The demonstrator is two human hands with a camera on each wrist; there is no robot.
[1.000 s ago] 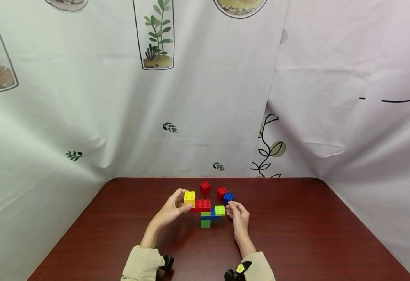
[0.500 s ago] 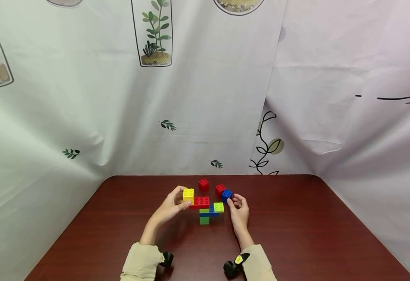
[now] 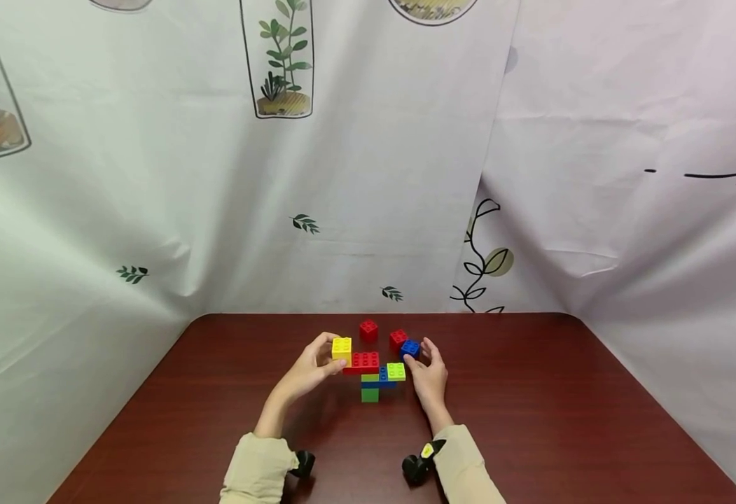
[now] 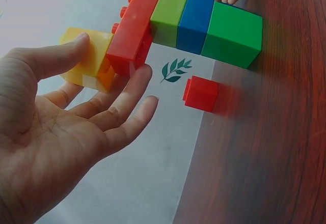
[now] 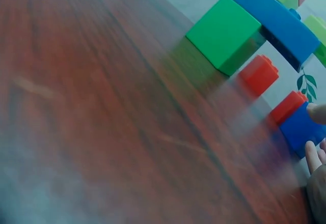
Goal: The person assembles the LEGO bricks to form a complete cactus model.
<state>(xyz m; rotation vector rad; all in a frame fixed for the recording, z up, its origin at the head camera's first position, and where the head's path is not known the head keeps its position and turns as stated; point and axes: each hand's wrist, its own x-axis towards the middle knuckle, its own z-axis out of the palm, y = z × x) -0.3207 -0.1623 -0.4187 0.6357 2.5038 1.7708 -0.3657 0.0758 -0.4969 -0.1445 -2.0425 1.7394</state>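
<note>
My left hand (image 3: 307,367) grips a yellow brick (image 3: 342,350) between thumb and fingers. The yellow brick sits on the left end of a long red brick (image 3: 365,361). Under and beside it stand a light green brick (image 4: 169,18), a long blue brick (image 5: 275,20) and a green base brick (image 3: 370,395). A lime brick (image 3: 396,371) tops the right end. My right hand (image 3: 429,379) is at a small blue brick (image 3: 410,348), its thumb at the near side and its fingers spread at the right. Firm contact is unclear.
Two small red bricks stand on the brown table (image 3: 531,406) behind the structure: one red brick (image 3: 369,330) farther back, another red brick (image 3: 398,340) beside the small blue one. A printed white cloth (image 3: 368,175) hangs behind the table.
My right hand's fingers have straightened and spread beside the small blue brick, having been more curled. My left hand keeps its grip on the yellow brick. The structure stays in place.
</note>
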